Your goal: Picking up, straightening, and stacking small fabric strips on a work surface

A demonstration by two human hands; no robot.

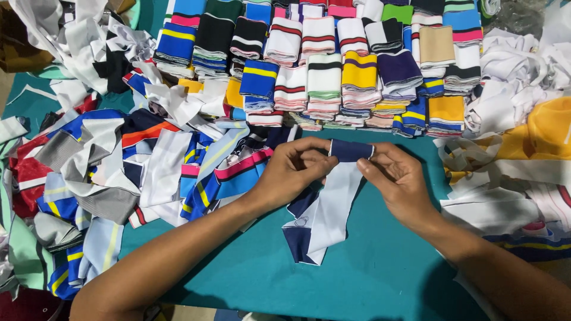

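Observation:
My left hand (292,169) and my right hand (397,177) both pinch the folded top of a navy and white knit strip (333,208). The navy end sits between my fingertips, and the white length hangs down toward me over the teal table (369,273). Both hands meet at the middle of the table, just in front of the stacked pieces.
Rows of folded striped knit pieces (333,71) in many colours are stacked along the far side. A loose heap of mixed strips (119,172) lies on the left. White strips (511,101) and a yellow cloth (547,134) lie on the right.

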